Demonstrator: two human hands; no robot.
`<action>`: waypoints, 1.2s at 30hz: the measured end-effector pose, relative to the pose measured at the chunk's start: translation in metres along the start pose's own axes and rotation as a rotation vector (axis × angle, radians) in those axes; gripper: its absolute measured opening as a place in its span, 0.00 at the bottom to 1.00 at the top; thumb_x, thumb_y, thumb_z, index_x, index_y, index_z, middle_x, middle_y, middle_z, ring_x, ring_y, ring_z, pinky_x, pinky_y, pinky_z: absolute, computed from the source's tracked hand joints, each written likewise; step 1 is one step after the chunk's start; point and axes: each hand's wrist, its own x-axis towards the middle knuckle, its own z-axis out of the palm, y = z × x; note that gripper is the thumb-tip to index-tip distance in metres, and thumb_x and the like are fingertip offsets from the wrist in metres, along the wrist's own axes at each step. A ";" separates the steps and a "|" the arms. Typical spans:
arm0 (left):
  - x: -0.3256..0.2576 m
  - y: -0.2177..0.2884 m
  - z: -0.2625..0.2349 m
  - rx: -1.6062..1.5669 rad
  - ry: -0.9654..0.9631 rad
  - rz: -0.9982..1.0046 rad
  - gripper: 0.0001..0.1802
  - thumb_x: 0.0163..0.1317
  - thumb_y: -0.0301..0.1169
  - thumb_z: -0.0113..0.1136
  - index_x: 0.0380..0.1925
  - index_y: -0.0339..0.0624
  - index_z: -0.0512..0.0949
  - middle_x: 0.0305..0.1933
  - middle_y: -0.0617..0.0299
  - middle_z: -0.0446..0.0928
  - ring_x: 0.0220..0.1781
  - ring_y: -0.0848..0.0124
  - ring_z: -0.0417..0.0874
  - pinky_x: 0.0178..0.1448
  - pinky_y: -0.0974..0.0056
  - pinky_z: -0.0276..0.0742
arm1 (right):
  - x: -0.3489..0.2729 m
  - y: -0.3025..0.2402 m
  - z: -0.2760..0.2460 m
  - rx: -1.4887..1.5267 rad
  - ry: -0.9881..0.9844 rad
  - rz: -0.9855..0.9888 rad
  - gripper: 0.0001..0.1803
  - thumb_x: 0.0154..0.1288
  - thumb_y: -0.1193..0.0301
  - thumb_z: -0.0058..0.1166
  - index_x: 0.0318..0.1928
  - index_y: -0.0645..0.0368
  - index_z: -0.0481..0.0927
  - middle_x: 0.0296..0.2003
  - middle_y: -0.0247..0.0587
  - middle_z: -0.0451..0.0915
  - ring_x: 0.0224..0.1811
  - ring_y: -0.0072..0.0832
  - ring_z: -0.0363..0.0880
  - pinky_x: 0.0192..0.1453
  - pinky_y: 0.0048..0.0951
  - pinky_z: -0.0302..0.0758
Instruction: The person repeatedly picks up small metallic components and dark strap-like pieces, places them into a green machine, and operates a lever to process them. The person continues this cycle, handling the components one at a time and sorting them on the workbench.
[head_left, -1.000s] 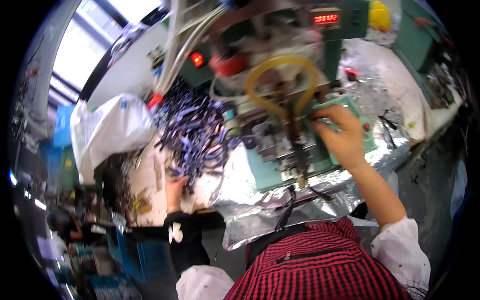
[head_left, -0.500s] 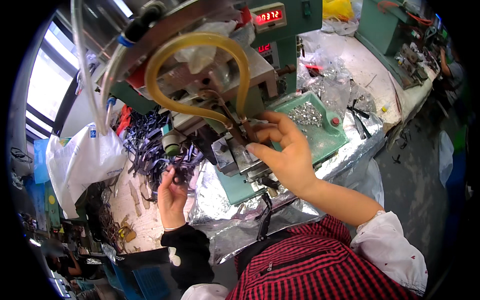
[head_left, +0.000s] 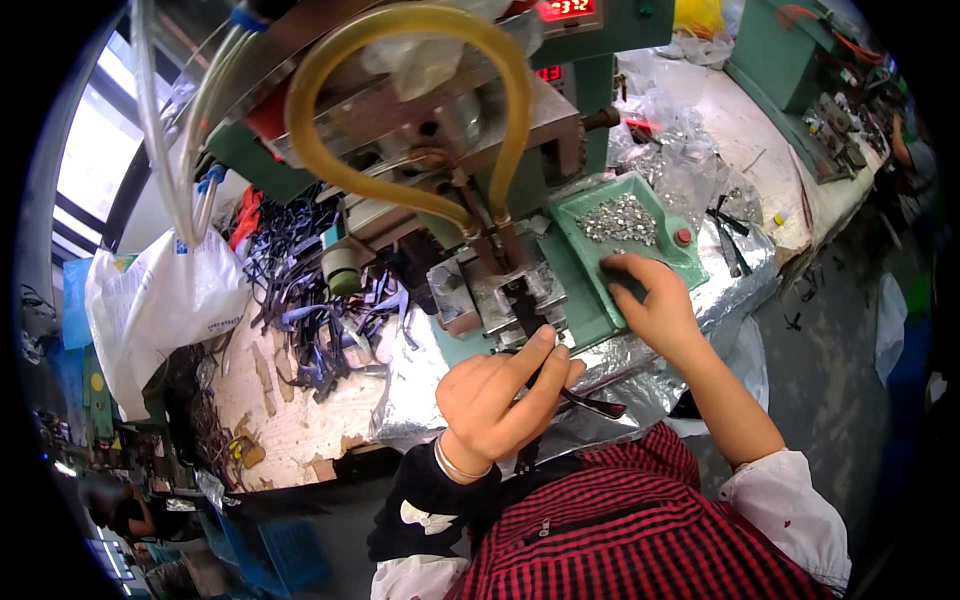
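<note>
The pale, scuffed table (head_left: pixel 325 418) carries a green and steel press machine (head_left: pixel 550 115) looped with an amber rubbery tube (head_left: pixel 517 110), its metal work block directly ahead of the left hand (head_left: pixel 503 398). Crinkled silver foil (head_left: pixel 412 375) lies under the machine; left of it sprawls a tangled heap of glossy dark strips (head_left: pixel 318 335). A shallow green tray (head_left: pixel 690 265) sits just beyond the right hand (head_left: pixel 652 308), which is half-curled at its near edge; whether it holds anything cannot be told. The left hand's fingers close on a flat black strip (head_left: pixel 524 305), which lies on the block at their tips. Tiny shiny silvery pieces (head_left: pixel 618 220) fill the tray's far end.
</note>
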 end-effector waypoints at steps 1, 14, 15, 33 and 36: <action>-0.002 -0.001 0.002 -0.015 0.005 -0.004 0.16 0.46 0.24 0.78 0.37 0.39 0.85 0.39 0.52 0.87 0.23 0.67 0.82 0.24 0.68 0.73 | 0.002 0.003 -0.005 0.133 -0.028 0.117 0.17 0.61 0.72 0.59 0.52 0.59 0.83 0.45 0.48 0.86 0.48 0.41 0.86 0.55 0.37 0.79; -0.016 -0.013 0.011 -0.032 0.033 0.039 0.16 0.45 0.23 0.77 0.36 0.42 0.85 0.42 0.54 0.87 0.21 0.70 0.79 0.22 0.68 0.68 | 0.005 0.025 -0.018 -0.028 0.054 0.186 0.09 0.58 0.76 0.61 0.41 0.60 0.83 0.40 0.39 0.84 0.42 0.37 0.83 0.47 0.36 0.77; -0.017 -0.010 0.009 -0.038 0.023 0.005 0.15 0.45 0.22 0.76 0.36 0.42 0.85 0.42 0.54 0.87 0.23 0.69 0.80 0.23 0.68 0.69 | 0.004 0.019 -0.014 -0.105 0.072 0.118 0.07 0.53 0.76 0.63 0.35 0.59 0.83 0.36 0.42 0.80 0.42 0.44 0.79 0.49 0.40 0.75; -0.018 -0.024 -0.142 0.355 -0.031 -0.441 0.07 0.54 0.16 0.66 0.33 0.36 0.83 0.38 0.56 0.79 0.36 0.63 0.77 0.42 0.61 0.74 | 0.016 -0.003 0.013 0.046 0.273 -0.064 0.08 0.66 0.77 0.58 0.44 0.61 0.85 0.37 0.41 0.85 0.40 0.31 0.84 0.49 0.29 0.77; -0.128 -0.104 -0.131 0.626 -0.510 -0.549 0.13 0.49 0.19 0.64 0.37 0.41 0.85 0.43 0.55 0.78 0.43 0.56 0.78 0.45 0.58 0.74 | 0.028 -0.004 0.022 0.255 0.213 0.090 0.09 0.68 0.76 0.58 0.46 0.63 0.84 0.38 0.42 0.86 0.39 0.28 0.85 0.49 0.27 0.77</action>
